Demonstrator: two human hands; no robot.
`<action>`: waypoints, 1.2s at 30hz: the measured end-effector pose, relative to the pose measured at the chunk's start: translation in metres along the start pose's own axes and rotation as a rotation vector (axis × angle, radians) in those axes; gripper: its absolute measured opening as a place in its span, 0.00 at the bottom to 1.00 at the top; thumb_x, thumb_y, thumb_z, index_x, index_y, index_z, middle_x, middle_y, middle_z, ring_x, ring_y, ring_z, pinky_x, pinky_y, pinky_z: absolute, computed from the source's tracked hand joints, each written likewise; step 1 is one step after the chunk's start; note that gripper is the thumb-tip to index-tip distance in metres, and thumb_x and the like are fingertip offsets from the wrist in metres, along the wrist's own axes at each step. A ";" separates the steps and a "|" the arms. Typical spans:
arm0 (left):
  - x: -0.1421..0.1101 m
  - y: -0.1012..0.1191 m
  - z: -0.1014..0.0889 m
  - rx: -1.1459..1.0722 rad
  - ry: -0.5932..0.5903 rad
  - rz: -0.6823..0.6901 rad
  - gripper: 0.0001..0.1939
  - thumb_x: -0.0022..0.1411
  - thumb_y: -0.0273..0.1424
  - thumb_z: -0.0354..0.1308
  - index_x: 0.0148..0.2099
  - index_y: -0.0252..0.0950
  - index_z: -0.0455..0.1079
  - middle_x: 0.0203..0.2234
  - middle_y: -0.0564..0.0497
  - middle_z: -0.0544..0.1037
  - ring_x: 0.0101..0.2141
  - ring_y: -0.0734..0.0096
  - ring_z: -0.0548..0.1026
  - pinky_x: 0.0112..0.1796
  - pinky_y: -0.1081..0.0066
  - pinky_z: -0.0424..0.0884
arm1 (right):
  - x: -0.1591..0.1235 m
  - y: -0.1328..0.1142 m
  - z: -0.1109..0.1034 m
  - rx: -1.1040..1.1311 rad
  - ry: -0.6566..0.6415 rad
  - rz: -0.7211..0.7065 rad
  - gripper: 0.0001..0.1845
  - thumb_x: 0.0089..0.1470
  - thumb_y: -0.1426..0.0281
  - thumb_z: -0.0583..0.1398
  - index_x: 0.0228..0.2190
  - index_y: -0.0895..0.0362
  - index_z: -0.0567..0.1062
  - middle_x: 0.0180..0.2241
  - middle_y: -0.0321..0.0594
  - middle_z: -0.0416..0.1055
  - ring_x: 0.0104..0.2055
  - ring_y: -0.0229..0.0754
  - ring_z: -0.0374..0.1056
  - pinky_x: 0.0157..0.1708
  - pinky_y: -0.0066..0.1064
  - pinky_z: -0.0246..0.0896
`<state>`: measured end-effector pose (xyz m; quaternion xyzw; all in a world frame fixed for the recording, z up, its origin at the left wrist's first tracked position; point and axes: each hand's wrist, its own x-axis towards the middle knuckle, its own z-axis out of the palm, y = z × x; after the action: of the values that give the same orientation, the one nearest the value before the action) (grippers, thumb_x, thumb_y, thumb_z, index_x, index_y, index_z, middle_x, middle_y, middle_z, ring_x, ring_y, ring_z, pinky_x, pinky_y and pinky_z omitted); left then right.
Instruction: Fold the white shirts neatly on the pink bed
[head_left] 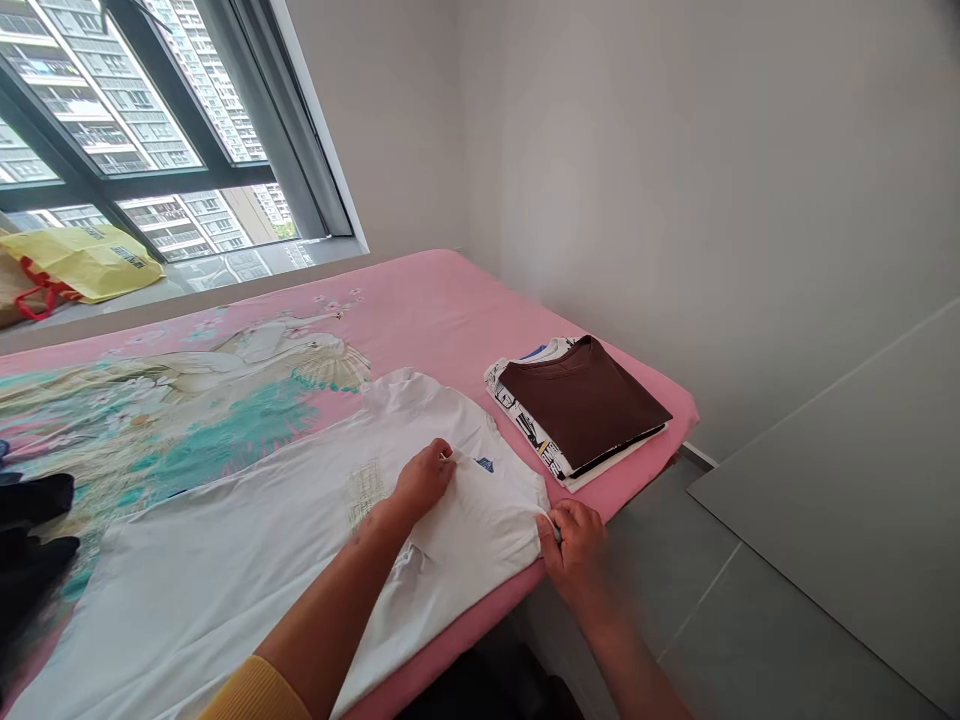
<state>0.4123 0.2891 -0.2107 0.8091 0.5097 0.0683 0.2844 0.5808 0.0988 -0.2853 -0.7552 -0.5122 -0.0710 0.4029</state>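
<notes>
A white T-shirt (247,560) lies spread across the bed, with a small blue print near its collar end and a faint patterned patch on its chest. My left hand (426,478) is closed in a pinch on the shirt's fabric beside the blue print. At the bed's near edge, my right hand (574,545) grips the edge of the same shirt between thumb and fingers. Just beyond my hands sits a stack of folded shirts, topped by a dark brown shirt (585,400) over a white printed shirt (525,425).
The bed has a pink sheet (427,310) with a turquoise and white print. Dark clothing (34,530) lies at the left edge. A yellow bag (90,262) rests on the windowsill. Grey walls (675,180) enclose the far and right sides; grey floor tiles (697,580) lie below.
</notes>
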 end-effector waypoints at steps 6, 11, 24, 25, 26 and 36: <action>-0.007 -0.009 0.027 0.217 0.165 0.038 0.12 0.65 0.36 0.42 0.47 0.42 0.62 0.46 0.49 0.71 0.39 0.66 0.73 0.37 0.68 0.64 | 0.001 0.001 0.006 -0.022 0.021 0.040 0.12 0.56 0.62 0.56 0.24 0.55 0.65 0.29 0.40 0.66 0.34 0.44 0.60 0.37 0.37 0.54; -0.009 -0.005 0.008 0.252 0.073 -0.107 0.20 0.62 0.46 0.45 0.50 0.41 0.62 0.43 0.45 0.75 0.41 0.57 0.74 0.38 0.64 0.64 | 0.000 0.005 0.011 0.023 0.065 0.062 0.10 0.54 0.61 0.56 0.31 0.55 0.66 0.30 0.41 0.68 0.34 0.45 0.62 0.38 0.38 0.55; -0.048 -0.032 -0.024 0.254 0.082 -0.165 0.26 0.59 0.43 0.50 0.58 0.41 0.59 0.39 0.46 0.75 0.43 0.58 0.72 0.43 0.63 0.65 | -0.001 0.004 0.007 -0.001 0.043 0.022 0.12 0.56 0.60 0.55 0.34 0.56 0.69 0.33 0.44 0.71 0.37 0.49 0.64 0.40 0.42 0.58; -0.054 -0.030 -0.022 0.256 0.144 -0.100 0.23 0.61 0.41 0.48 0.57 0.40 0.60 0.39 0.46 0.75 0.43 0.60 0.72 0.44 0.63 0.65 | 0.002 -0.002 0.002 0.021 0.053 0.017 0.13 0.56 0.60 0.55 0.34 0.56 0.69 0.34 0.45 0.71 0.37 0.49 0.64 0.40 0.43 0.58; -0.060 -0.028 -0.020 0.258 0.197 -0.002 0.20 0.63 0.39 0.46 0.56 0.40 0.61 0.40 0.46 0.74 0.43 0.61 0.71 0.45 0.63 0.64 | 0.005 -0.010 -0.003 0.057 0.064 0.001 0.12 0.57 0.60 0.54 0.35 0.56 0.69 0.35 0.45 0.71 0.39 0.49 0.65 0.41 0.44 0.59; -0.101 -0.028 0.024 0.399 0.171 0.407 0.13 0.65 0.28 0.43 0.37 0.39 0.69 0.36 0.47 0.72 0.40 0.63 0.68 0.43 0.60 0.63 | 0.040 -0.089 0.034 0.365 -0.250 -0.316 0.11 0.58 0.73 0.50 0.38 0.55 0.70 0.38 0.42 0.70 0.45 0.44 0.66 0.46 0.40 0.64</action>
<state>0.3521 0.2014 -0.2271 0.9258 0.3627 0.0903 0.0560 0.5145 0.1640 -0.2397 -0.5835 -0.6739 0.0545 0.4499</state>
